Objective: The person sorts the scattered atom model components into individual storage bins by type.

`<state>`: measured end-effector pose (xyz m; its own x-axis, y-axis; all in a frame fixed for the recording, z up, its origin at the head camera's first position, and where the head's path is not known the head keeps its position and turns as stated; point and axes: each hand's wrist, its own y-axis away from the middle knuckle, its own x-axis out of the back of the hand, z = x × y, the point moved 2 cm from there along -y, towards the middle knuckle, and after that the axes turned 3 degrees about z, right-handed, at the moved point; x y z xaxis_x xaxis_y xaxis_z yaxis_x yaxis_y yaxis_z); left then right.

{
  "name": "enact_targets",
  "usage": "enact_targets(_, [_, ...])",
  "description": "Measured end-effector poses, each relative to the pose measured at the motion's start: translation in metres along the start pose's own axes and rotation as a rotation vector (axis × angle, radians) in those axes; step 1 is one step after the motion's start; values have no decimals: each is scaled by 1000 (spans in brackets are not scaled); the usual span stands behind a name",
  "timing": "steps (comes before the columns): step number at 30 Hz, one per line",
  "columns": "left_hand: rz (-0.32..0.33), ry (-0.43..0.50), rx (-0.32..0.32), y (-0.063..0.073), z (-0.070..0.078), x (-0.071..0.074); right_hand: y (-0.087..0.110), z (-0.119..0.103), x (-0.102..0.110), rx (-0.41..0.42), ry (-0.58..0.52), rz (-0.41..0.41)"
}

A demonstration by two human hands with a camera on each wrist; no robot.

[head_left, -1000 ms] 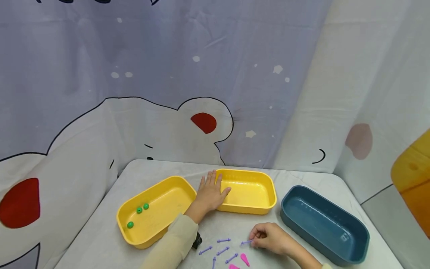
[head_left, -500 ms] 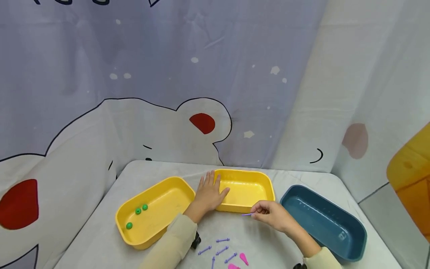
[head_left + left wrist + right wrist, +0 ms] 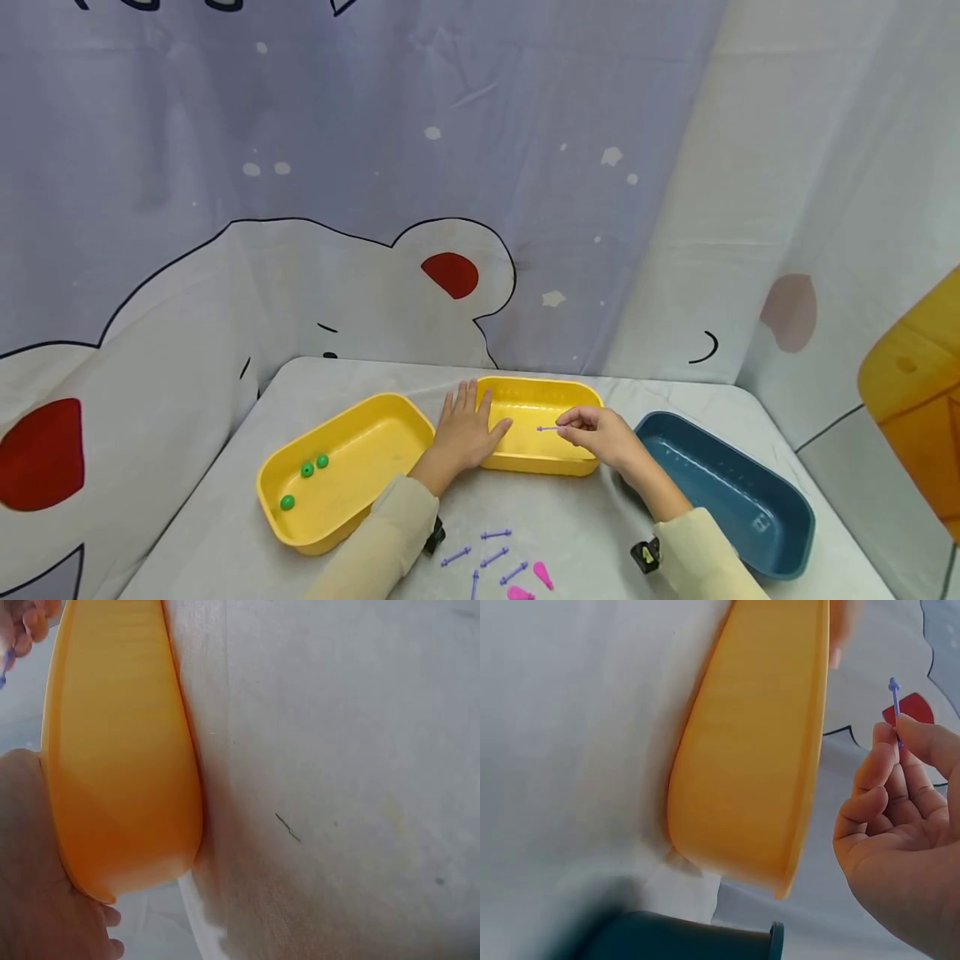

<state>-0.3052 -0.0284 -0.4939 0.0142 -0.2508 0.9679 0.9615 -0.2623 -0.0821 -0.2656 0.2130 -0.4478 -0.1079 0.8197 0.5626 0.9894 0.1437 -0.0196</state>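
My right hand (image 3: 600,435) pinches a small purple stick with knobbed ends (image 3: 895,697) between thumb and forefinger, above the middle yellow tray (image 3: 540,465). That tray holds nothing I can make out. With fingers spread, my left hand (image 3: 463,435) rests on the tray's left rim; in the left wrist view its palm side lies against the yellow wall (image 3: 124,750). Several more purple sticks (image 3: 495,557) lie on the white table nearer me, beside two pink teardrop-shaped pieces (image 3: 543,575).
Left of the middle tray stands another yellow tray (image 3: 337,533) with three green beads (image 3: 307,470) in it. A dark teal tray (image 3: 731,492) stands at the right, under my right forearm's outer side. A printed curtain (image 3: 360,292) hangs behind the table.
My right hand has lifted one purple stick off the table and carried it forward, over the middle yellow tray. The left hand stays on the tray's rim.
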Motion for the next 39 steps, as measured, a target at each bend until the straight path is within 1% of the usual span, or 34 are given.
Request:
enact_targets(3, [-1, -4, 2, -1, -1, -1, -11, 1, -2, -38, -25, 15])
enact_targets(10, [-5, 7, -3, -1, 1, -1, -30, 8, -4, -101, -24, 43])
enact_targets(14, [1, 3, -9, -2, 1, -1, -41, 11, -4, -118, -30, 61])
enact_targets(17, [4, 0, -12, -3, 1, -1, -48, 14, -4, -114, -26, 80])
enact_targets(20, [1, 6, -15, -2, 1, -1, -52, 17, -4, -124, -36, 96])
enact_targets(23, [-6, 7, -7, -2, 1, -2, -55, 19, -5, -137, -59, 96])
enact_targets(28, [-3, 4, -6, -2, -1, -2, -61, 17, -8, -151, -94, 105])
enact_targets(35, [-7, 8, -4, -1, 0, -2, -62, 16, -9, -175, -109, 122])
enact_targets(39, [-8, -1, 1, -1, -1, -1, -60, 14, -9, -172, -113, 132])
